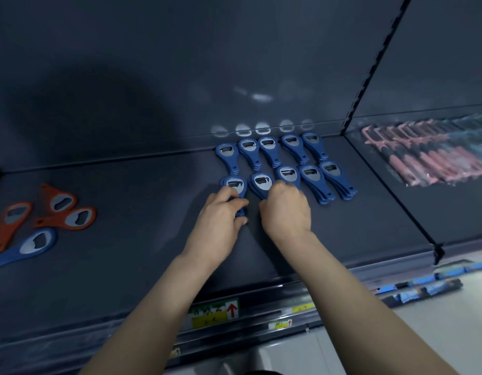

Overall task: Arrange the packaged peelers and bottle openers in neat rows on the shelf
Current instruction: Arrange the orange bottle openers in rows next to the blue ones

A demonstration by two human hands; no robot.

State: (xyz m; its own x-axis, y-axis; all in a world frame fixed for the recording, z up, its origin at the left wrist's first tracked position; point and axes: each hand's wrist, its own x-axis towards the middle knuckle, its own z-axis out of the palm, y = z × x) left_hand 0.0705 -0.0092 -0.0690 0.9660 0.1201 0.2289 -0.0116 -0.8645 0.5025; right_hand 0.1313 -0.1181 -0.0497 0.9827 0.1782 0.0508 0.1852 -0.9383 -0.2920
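Your forearms reach over the front edge of the shelf (342, 239). Your left hand (221, 212) pinches the leftmost stack of blue bottle openers (234, 185) in the front row; your right hand (286, 209) curls its fingers over the next stack (260, 184), though the grip itself is hidden. Square both stacks so their heads line up with the three to the right and their handles run parallel. Loose orange and blue openers (58, 212) wait near the left edge; pink-handled peelers (429, 155) lie on the neighbouring shelf.
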